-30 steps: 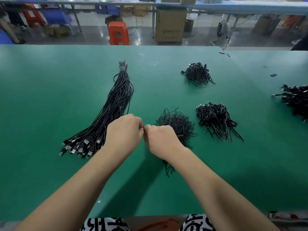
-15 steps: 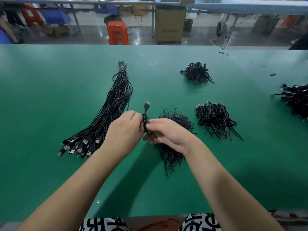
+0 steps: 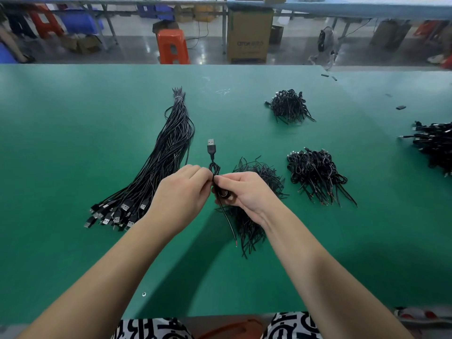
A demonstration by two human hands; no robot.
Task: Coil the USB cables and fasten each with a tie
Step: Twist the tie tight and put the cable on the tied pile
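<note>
Above the green table (image 3: 73,118), my left hand (image 3: 181,192) and my right hand (image 3: 244,192) together hold one coiled black USB cable (image 3: 212,155). Its plug points up and away from me, and a loose wire end hangs down below my right hand. Both hands pinch the coil at its middle. A long bundle of straight USB cables (image 3: 156,167) lies to the left, plugs toward me. A heap of black ties (image 3: 249,216) lies under my right hand, partly hidden by it.
Two piles of coiled, tied cables lie at the centre right (image 3: 315,174) and farther back (image 3: 288,106). Another cable pile (image 3: 435,148) sits at the right edge. Beyond the table stand an orange stool (image 3: 172,45) and a cardboard box (image 3: 249,35).
My hands rose from the tie heap, holding a coiled cable. The plug now sticks up higher between them, and my right hand has turned palm-inward around the coil.
</note>
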